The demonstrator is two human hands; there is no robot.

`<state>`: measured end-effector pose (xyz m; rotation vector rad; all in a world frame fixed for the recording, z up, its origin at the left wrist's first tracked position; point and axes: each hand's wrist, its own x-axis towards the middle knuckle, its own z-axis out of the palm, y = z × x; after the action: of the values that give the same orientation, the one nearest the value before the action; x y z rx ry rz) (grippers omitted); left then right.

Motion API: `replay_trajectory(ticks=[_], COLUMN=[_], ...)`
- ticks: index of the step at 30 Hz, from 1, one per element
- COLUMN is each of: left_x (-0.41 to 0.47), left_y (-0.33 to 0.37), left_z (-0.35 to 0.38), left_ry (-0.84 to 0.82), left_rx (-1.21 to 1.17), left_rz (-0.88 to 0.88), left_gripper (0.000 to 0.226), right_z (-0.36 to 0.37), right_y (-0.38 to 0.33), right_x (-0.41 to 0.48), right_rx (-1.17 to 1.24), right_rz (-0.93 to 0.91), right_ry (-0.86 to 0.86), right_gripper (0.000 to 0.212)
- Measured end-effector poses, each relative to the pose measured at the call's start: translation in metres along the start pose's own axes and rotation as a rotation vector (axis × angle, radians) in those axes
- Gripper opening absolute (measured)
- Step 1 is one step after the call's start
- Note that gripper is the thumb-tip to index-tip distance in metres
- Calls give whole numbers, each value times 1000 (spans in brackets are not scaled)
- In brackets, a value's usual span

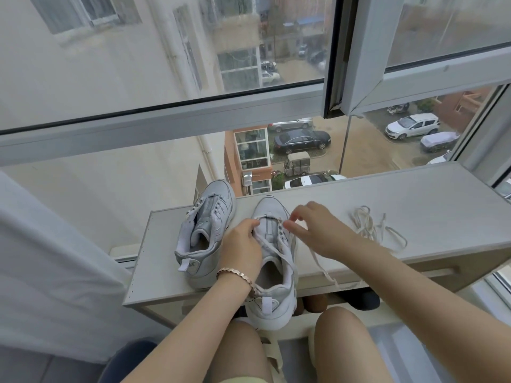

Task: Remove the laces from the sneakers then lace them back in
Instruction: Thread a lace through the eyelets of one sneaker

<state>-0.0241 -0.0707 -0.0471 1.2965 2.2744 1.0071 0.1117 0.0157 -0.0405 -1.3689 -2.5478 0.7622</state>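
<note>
We took the near sneaker [276, 302] as our landmark. It stood on a white shelf [414, 205] under the window frame [166, 117], toe towards the glass and heel hanging over the shelf's front edge. Its opening faced us, and we saw only a pale lining inside. A lace [327, 273] ran through its front eyelets. The free ends crossed the opening and trailed to the right of the sneaker, down over the shelf edge.

The left hand [243, 244], with a bracelet [235, 273] at the wrist, gripped the left side of that sneaker, fingers curled over the upper by the eyelets. The right hand [315, 230] hovered over its right eyelet row. Thumb and forefinger were pinched together on the lace there, and the other fingers were lifted and spread.

Just left of the near sneaker and touching it stood the second sneaker [204, 230], its eyelets open and its tongue showing. A loose lace [367, 225] lay in a tangle on the shelf to the right, well apart from the near sneaker.

Below the near sneaker were the person's bare knees [340, 335]. A white cloth [41, 272] hung far to its left. Beyond it, through the glass, we saw parked cars [302, 139].

The left hand covered part of the near sneaker's eyelets, so we could not tell how far the lacing ran. Dark shapes [365, 299] under the shelf were too shadowed for us to name.
</note>
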Motion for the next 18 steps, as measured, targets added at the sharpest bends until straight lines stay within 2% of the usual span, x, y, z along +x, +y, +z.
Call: replay_trajectory(ticks=[2,5,9,15,18], left_x=[0,0,-4,-1,2], left_y=[0,1,6,5,6], left_z=[1,3,3,3,5], left_ry=[16,42,67,60,-4], left_rx=[-37,-76,-103,-107,-70], left_rz=[-12,-52,-76,-85,-46], left_gripper=[38,35,37,37,35], right_z=[8,18,12,-17,-47], right_y=[-1,3,2,4,-2], right_x=[4,2,-15,-46,-55], right_rx=[-107,-44,254,781,1020], right_rz=[-1,-92,-163,-16,-46], right_ry=[-53,-28,29,-60,-12], right_gripper=[36,31,31,34,22])
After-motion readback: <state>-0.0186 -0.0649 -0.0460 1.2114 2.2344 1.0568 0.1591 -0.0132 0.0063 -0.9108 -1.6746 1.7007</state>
